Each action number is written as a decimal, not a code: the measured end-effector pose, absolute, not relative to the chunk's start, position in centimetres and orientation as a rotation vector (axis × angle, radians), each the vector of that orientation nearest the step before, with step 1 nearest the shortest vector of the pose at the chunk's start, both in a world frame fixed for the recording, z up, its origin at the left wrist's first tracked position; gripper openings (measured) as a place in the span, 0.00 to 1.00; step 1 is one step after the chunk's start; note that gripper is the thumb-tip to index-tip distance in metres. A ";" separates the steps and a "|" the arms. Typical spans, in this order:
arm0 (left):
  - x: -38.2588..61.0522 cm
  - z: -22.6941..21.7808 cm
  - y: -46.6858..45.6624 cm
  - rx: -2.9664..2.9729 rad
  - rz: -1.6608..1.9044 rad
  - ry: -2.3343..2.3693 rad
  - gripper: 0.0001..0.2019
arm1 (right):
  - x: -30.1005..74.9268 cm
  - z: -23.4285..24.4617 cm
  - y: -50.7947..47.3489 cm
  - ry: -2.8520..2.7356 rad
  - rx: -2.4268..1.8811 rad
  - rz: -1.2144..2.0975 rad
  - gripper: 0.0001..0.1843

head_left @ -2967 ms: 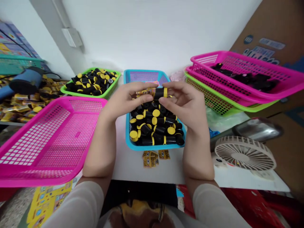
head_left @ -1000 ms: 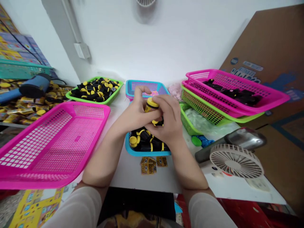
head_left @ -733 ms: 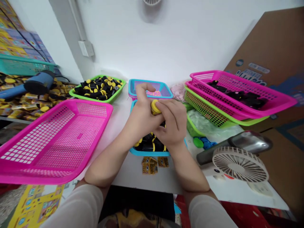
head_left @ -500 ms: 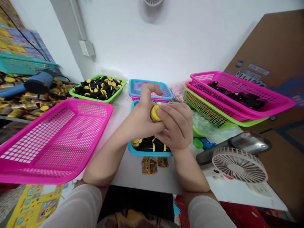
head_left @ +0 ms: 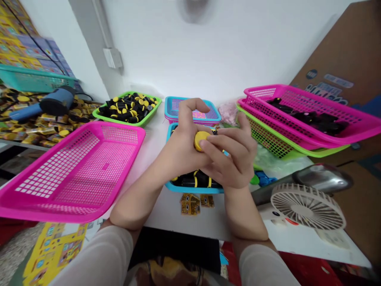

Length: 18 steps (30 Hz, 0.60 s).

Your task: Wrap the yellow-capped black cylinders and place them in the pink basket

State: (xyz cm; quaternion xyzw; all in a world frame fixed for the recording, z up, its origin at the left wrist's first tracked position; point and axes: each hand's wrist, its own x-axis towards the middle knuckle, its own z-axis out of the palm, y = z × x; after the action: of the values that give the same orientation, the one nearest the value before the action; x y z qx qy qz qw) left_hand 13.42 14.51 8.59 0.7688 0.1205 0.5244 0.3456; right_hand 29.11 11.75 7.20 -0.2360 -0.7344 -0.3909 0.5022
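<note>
Above a blue basket (head_left: pixel 195 190), my left hand (head_left: pixel 181 149) is closed around a small container with a round yellow cap (head_left: pixel 201 141); its body is mostly hidden by my fingers. My right hand (head_left: pixel 233 159) meets it from the other side, one fingertip on the cap's edge, the other fingers bent and partly spread. Between the right fingers shows a small blue-and-yellow patch, too little to name. Black tubes with yellow bands (head_left: pixel 190 181) lie in the basket below. Several gold printed stickers (head_left: pixel 189 204) lie on the table in front of it.
At left stands a pink basket (head_left: pixel 86 174); behind it, a green basket (head_left: pixel 145 119) of black-and-yellow tubes. Stacked baskets (head_left: pixel 312 115) holding black pieces stand at right, near a small fan (head_left: pixel 308 208). A blue tool (head_left: pixel 56 101) rests on piled labelled tubes at far left.
My right fingers have loosened and spread, the little finger now raised. The yellow cap shows more fully. The whole view has shifted slightly.
</note>
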 end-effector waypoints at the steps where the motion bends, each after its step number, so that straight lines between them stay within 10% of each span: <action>1: 13.8 8.4 14.3 1.963 1.407 0.365 0.24 | 29.4 7.3 11.7 -1.780 -0.582 -0.954 0.14; 18: 10.7 10.2 16.3 1.902 0.686 0.163 0.37 | 29.5 7.5 10.6 -2.191 -0.684 -0.589 0.17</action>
State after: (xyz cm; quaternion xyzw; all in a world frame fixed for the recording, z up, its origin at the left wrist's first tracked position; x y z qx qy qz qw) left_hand 10.66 16.32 10.22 0.7961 0.0682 0.2872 0.5284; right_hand 29.51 10.60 7.53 -0.2676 -0.8566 -0.2302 0.3764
